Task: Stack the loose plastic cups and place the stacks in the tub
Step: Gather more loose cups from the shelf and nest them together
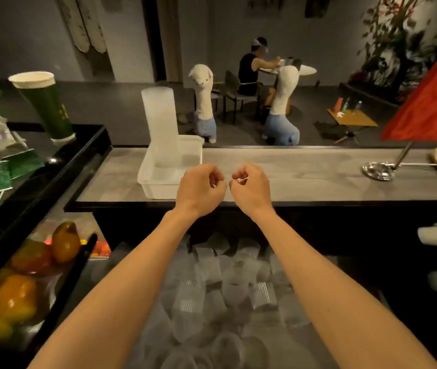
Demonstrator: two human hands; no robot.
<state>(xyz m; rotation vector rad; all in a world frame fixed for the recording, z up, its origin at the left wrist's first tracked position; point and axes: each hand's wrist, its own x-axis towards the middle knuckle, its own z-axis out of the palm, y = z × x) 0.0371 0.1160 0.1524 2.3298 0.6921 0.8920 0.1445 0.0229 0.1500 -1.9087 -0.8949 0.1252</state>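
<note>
Held left hand (201,188) and right hand (252,188) over the surface (305,177), fingers (213,173) curled; could not tell around what. Noted tall stack (160,121) upright in tub (156,190), loose cups (228,278) heaped below. Judged toppling likely if knocked by a wrist.

- Two hands: left hand (200,189), right hand (250,187)
- One white tub (158,191)
- One tall stack of cups (160,123), standing in the tub
- Loose cups (212,283): several dozen in a heap, too blurred and overlapping for an exact count
- Two plush alpacas (203,102) (284,102)
- One tall green paper cup (45,105)
- One red flag (430,102)
- One seated person (249,67)
- One low yellow table (353,119)
- At least three fruits (16,298); any others are too dim to count
</note>
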